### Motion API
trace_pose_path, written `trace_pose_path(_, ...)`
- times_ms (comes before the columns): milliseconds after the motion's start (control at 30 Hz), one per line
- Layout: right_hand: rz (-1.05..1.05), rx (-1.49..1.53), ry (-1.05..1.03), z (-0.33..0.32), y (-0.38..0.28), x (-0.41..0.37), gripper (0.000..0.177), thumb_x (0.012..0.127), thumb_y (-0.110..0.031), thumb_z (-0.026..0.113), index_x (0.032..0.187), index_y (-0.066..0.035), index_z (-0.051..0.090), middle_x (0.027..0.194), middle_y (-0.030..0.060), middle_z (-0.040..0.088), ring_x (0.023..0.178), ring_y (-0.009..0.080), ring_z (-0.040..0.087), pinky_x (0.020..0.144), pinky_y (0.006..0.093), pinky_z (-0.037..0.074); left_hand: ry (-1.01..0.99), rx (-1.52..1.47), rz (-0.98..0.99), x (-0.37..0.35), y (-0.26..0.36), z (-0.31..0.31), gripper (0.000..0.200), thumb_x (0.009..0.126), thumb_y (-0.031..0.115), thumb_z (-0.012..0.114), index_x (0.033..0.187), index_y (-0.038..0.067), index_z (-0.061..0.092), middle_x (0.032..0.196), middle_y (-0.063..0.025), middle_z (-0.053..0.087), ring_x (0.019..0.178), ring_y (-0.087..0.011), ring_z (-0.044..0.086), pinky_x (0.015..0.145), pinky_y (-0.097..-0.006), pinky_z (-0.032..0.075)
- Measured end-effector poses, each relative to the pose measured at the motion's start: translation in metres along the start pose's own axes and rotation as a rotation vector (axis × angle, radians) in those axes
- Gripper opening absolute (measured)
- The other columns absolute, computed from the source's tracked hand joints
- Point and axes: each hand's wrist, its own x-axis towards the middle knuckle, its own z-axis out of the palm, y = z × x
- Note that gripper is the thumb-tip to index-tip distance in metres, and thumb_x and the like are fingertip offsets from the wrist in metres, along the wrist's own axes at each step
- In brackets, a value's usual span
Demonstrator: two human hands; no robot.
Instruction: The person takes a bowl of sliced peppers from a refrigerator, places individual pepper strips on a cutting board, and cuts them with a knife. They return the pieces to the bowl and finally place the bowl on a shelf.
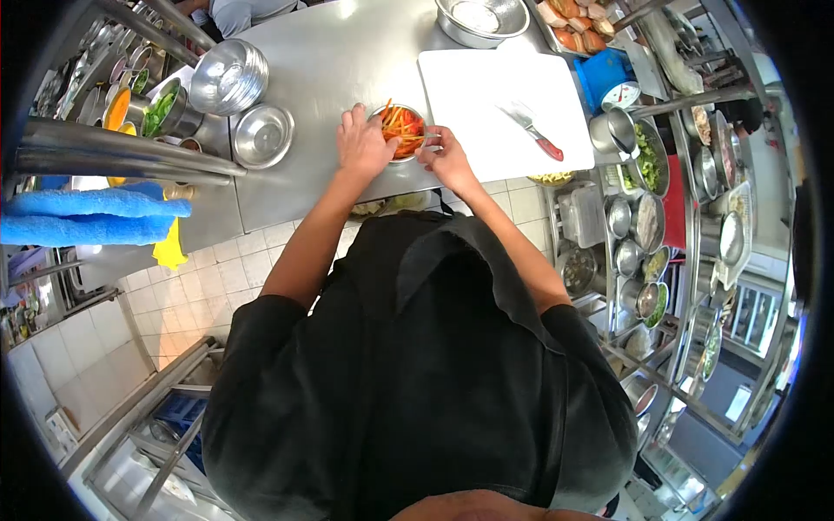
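Note:
A small metal bowl [420, 113] stands on the steel counter close to my body, filled with orange strips that look like carrot [401, 122] and some red pieces. My left hand [363, 143] is at its left side, thumb over the rim and fingers along the outside. At the right rim, my right hand [445, 158] has its fingertips pinched together at the end of an orange strip. Just right of the bowl is a white cutting board [469, 104]. On the board lies a knife [532, 128] with a red handle, apart from both hands.
Stacked metal bowls [228, 78] and a single bowl [263, 136] sit on the left. A large metal basin [483, 19] stands behind the board. Blue towels [87, 217] hang at left. Shelves with food containers [647, 217] line the right side.

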Motion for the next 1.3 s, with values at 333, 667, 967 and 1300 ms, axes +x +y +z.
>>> trace_pose_path(333,-0.042,-0.093,-0.122,-0.019,0.003,0.013,0.046,0.089,-0.012,0.071,0.13,-0.002,0.051,0.106,0.0099,0.061,0.079,0.0161,0.065,0.069,0.03,0.053,-0.145,-0.245,-0.19,0.028,-0.016,0.039,0.051,0.077,0.034,0.073,0.122,0.011,0.069,0.155,-0.0269,0.032,0.141,-0.0395,0.035,0.114,-0.0474,0.034)
trace_pose_path(667,-0.016,0.016,-0.073,-0.05,0.005,0.008,0.032,0.091,-0.011,0.069,0.119,0.002,0.062,0.108,0.0079,0.065,0.08,0.0159,0.068,0.068,0.0289,0.053,0.214,-0.004,0.274,0.028,0.017,0.027,0.012,0.082,0.014,0.07,0.091,0.014,0.078,0.094,-0.0051,0.069,0.097,-0.0245,0.062,0.086,-0.0426,0.042)
trace_pose_path(967,0.034,0.136,0.16,-0.143,0.04,-0.02,0.022,0.093,-0.011,0.067,0.112,0.0,0.065,0.097,0.0062,0.068,0.078,0.0137,0.067,0.067,0.0271,0.053,-0.091,0.328,0.315,0.044,0.019,0.02,0.009,0.079,0.01,0.066,0.085,0.015,0.07,0.09,-0.0073,0.07,0.09,-0.0236,0.067,0.086,-0.0419,0.039)
trace_pose_path(1300,-0.128,-0.337,0.469,-0.229,0.064,-0.018,0.022,0.086,-0.009,0.07,0.108,-0.004,0.068,0.104,0.0118,0.068,0.091,0.0267,0.067,0.078,0.0375,0.053,0.074,-0.009,0.273,0.027,0.032,-0.048,0.008,0.079,0.012,0.074,0.085,0.009,0.069,0.083,-0.0089,0.069,0.074,-0.0247,0.066,0.082,-0.0382,0.044)
